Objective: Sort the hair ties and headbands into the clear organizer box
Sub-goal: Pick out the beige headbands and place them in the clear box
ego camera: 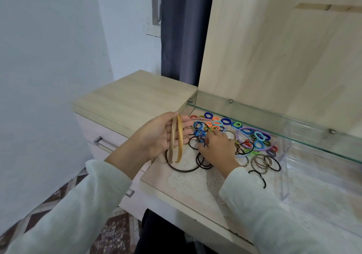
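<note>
While left hand [156, 136] holds arched headbands [179, 138], ties [259, 136] coil.

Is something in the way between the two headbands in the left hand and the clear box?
Yes. The right hand and its forearm lie across the straight path from the headbands in the left hand to the clear organizer box, over the hair ties. A glass shelf seems to overhang the box.
</note>
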The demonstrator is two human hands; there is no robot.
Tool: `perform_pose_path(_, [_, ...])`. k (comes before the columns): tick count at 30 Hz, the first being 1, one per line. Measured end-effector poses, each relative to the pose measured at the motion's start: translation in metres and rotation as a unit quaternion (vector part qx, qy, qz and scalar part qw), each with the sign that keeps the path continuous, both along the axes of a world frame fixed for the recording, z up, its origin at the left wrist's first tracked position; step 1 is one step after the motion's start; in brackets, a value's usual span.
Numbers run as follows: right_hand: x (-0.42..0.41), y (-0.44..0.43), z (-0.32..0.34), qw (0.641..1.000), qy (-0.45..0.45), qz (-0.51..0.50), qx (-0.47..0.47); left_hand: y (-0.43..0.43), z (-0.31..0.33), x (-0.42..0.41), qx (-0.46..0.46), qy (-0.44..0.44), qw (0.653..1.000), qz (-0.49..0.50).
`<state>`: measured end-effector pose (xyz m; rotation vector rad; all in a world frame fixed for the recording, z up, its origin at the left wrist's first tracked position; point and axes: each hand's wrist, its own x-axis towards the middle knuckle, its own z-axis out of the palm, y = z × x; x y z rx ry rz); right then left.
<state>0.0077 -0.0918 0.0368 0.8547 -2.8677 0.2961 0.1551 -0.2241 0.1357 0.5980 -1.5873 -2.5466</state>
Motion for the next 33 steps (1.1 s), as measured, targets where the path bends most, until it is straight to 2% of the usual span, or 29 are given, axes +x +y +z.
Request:
perform_pose_path(12, [-0.008,0.020,0.006,1.000,-0.013,-0.024,0.005,0.004,-0.006,0.002,-0.005,-0.012,1.000,-0.002])
perform_pose_path(19, [-0.022,0.051,0.010,0.999,0.024,-0.040,0.021,0.012,-0.012,-0.001,-0.005,-0.019,1.000,-0.007])
perform_pose_path(22, [-0.018,0.059,0.009,0.999,0.034,0.020,-0.016,0.015,-0.015,-0.005,-0.004,-0.019,1.000,-0.010])
perform_pose_path(25, [-0.003,0.061,0.011,0.992,-0.021,0.121,-0.020,0.017,-0.018,-0.010,-0.002,-0.021,1.000,-0.014])
perform_pose_path(30, [0.025,0.059,0.013,0.974,-0.074,0.212,0.019,0.019,-0.021,-0.014,0.005,-0.028,0.999,-0.024])
perform_pose_path(33, [0.035,0.057,0.012,0.968,-0.062,0.235,0.069,0.020,-0.022,-0.014,0.004,-0.028,0.999,-0.020])
